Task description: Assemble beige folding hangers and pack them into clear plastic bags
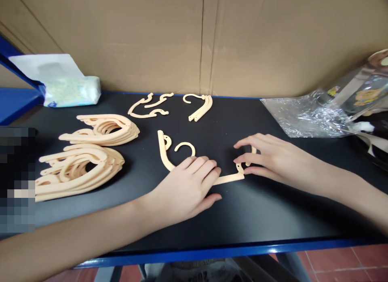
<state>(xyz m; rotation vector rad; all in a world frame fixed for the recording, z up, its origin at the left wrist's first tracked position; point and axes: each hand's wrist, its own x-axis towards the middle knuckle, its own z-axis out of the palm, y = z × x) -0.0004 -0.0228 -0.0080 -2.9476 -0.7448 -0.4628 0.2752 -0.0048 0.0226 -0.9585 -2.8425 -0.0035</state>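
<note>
My left hand (192, 185) is closed over the middle of a cream folding hanger (228, 178) on the black table. The hanger's hook (186, 144) and left arm (163, 150) stick out beyond my fingers; its middle joint is hidden. My right hand (269, 156) has its fingers apart around the right tip, with the lowest fingertip beside that end. A small cream piece (253, 150) shows partly behind the right fingers; whether they touch it I cannot tell.
Two piles of folded hangers, the nearer pile (106, 164) and the farther pile (130, 130), lie at left. Loose hanger arms (145, 115) and a folded hanger (201, 108) lie at the back. A wipes pack (72, 90) stands back left; clear plastic bags (309, 116) lie right.
</note>
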